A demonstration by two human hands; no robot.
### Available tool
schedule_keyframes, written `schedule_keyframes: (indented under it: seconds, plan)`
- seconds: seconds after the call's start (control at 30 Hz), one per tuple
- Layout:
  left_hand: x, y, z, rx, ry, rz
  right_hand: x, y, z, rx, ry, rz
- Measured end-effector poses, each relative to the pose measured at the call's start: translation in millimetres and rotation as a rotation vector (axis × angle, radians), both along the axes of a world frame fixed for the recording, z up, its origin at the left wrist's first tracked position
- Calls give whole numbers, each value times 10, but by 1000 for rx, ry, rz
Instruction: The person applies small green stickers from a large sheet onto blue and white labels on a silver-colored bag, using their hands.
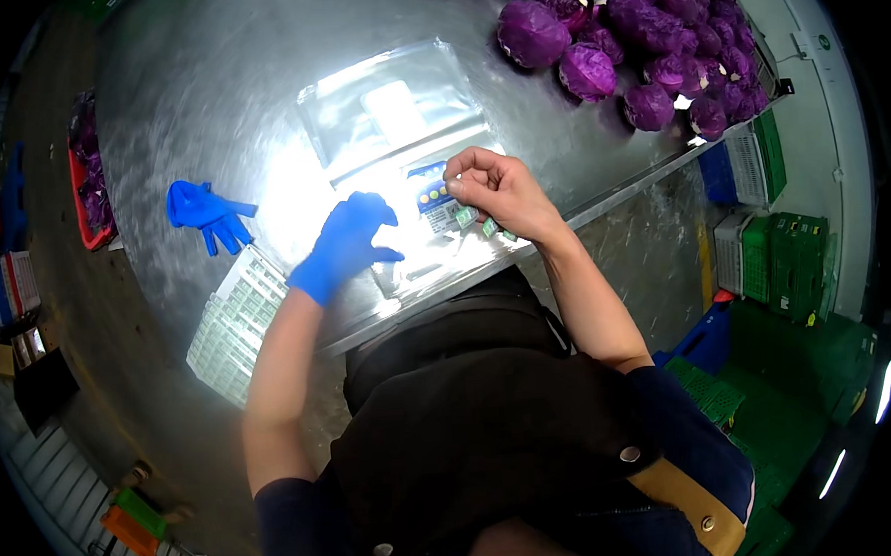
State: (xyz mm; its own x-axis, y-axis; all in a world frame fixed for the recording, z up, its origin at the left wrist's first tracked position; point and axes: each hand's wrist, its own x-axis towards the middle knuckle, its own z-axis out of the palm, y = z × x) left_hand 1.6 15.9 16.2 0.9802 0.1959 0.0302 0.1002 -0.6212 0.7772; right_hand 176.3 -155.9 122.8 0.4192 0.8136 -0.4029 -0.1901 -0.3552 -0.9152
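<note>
My left hand (351, 241), in a blue glove, hovers over clear plastic bags with its thumb and fingers apart and nothing between them. My right hand (513, 197) is bare, thumb and forefinger pinched together beside a blue printed label (430, 193) on the nearer clear bag (408, 272). Several small green labels (467, 216) sit at the curled fingertips of that hand and appear stuck to them. Behind lies another flat clear bag (437, 77) with a pale rectangle on it. Glare hides part of the nearer bag.
An empty blue glove (208, 214) lies on the metal table (206, 80) at left. A sheet of small labels (231, 328) overhangs the near edge. Red cabbages (644, 53) are heaped at the far right. Green crates (795, 263) stand right of the table, a red crate (88, 211) left.
</note>
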Motion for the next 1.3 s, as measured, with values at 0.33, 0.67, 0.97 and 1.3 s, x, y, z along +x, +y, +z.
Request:
schedule_keyframes:
  seconds: [0.33, 0.67, 0.97, 1.3]
  plan:
    - [-26, 312, -295, -858, -13, 445, -67, -139, -62, -10, 235, 258]
    - [-213, -188, -128, 90, -44, 74, 33, 477, -915, -221, -720, 121]
    - [-114, 137, -141, -785, 132, 345, 101, 78, 61, 84, -56, -141]
    - [-186, -225, -20, 57, -38, 145, 179, 497, -884, -21, -687, 360]
